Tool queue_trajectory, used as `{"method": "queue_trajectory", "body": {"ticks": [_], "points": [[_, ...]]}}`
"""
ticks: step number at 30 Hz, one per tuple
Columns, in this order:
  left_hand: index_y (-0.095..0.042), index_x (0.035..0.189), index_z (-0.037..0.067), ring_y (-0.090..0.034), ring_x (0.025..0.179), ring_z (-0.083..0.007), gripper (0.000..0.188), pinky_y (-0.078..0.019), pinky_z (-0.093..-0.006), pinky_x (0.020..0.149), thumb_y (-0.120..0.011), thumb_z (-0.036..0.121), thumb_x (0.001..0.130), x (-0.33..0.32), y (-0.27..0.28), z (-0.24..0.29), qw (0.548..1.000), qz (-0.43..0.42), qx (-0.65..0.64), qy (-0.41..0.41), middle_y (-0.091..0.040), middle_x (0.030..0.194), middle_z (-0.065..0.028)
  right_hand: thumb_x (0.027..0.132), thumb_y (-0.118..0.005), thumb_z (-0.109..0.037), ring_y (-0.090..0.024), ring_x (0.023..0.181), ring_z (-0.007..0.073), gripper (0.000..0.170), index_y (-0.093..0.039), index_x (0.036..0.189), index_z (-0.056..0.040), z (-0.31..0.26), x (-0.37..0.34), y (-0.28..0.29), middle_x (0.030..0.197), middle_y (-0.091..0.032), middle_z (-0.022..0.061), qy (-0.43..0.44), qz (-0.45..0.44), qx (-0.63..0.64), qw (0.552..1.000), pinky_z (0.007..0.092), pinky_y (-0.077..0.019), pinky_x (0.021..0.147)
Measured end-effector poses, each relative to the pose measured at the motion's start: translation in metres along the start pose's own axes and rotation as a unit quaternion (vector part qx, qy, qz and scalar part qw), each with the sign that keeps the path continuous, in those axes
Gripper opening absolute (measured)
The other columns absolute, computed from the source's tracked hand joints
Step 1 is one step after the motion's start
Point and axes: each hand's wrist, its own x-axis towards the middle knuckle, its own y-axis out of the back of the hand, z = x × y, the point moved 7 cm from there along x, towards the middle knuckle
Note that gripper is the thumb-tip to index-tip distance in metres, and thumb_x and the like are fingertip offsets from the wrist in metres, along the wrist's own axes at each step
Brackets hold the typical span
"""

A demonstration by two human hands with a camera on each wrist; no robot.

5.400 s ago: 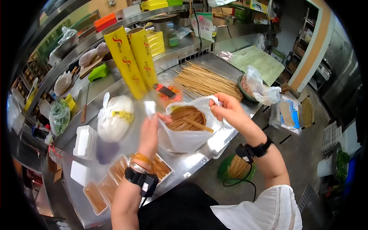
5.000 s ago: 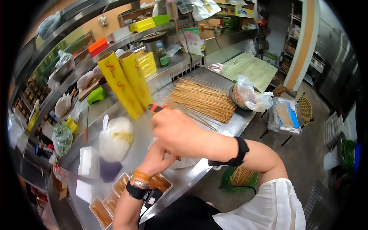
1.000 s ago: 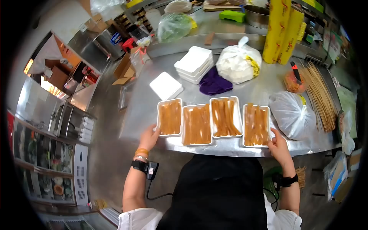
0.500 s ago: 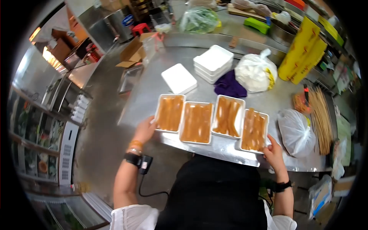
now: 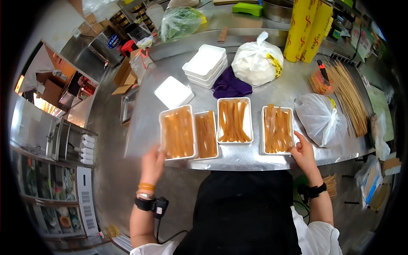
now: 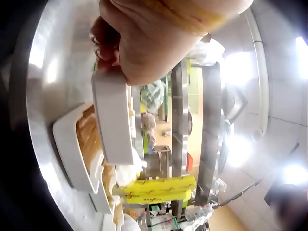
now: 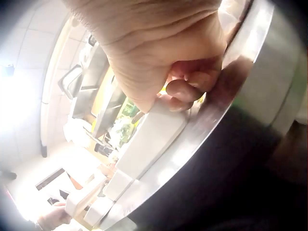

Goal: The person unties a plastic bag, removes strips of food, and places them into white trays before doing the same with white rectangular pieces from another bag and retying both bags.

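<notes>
The main change is at the left tray: half a second ago it was lying beside the second tray, and now it is raised from the desk, covering part of this neighbour in the head view. It is found to the left of the purple cloth and nearer to the person; whether it touches the second tray, one cannot tell. The left hand grips its outer side, with the fingers bent at the edge. The right hand holds the near corner of the right tray with thumb and curled fingers; this tray stands to the right of the purple cloth, also nearer to the person. The third tray lies directly in front of the purple cloth. All four contain brown strips. For the work, this seems to mean that the side-by-side row is being rearranged
</notes>
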Motion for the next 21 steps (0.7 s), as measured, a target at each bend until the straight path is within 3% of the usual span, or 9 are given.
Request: {"method": "queue_trajectory", "body": {"ticks": [7,21], "points": [[-0.061,0.122,-0.002,-0.059,0.053,-0.0198,0.036,-0.0472,-0.0338,0.056,-0.055,0.016,0.091,-0.002,-0.045,0.042,0.999,-0.036,0.009,-0.028,-0.06,0.06,-0.0104,0.079,-0.059,-0.007,-0.049,0.047,0.0162,0.057,-0.051,0.135,-0.0041,-0.004,-0.003,0.003,0.053,-0.05,0.0053,0.002,0.001,-0.007,1.0,0.0317,-0.0411,0.051],[-0.059,0.122,-0.005,-0.06,0.057,-0.0192,0.037,-0.0481,-0.0332,0.059,-0.054,0.018,0.093,0.005,-0.056,0.036,0.999,-0.047,-0.022,-0.002,-0.06,0.062,-0.0097,0.077,-0.059,-0.008,-0.051,0.048,0.0191,0.057,-0.053,0.134,-0.0074,-0.003,-0.002,0.003,0.054,-0.051,0.006,0.003,0.008,-0.017,1.0,0.0337,-0.0425,0.052]]}}
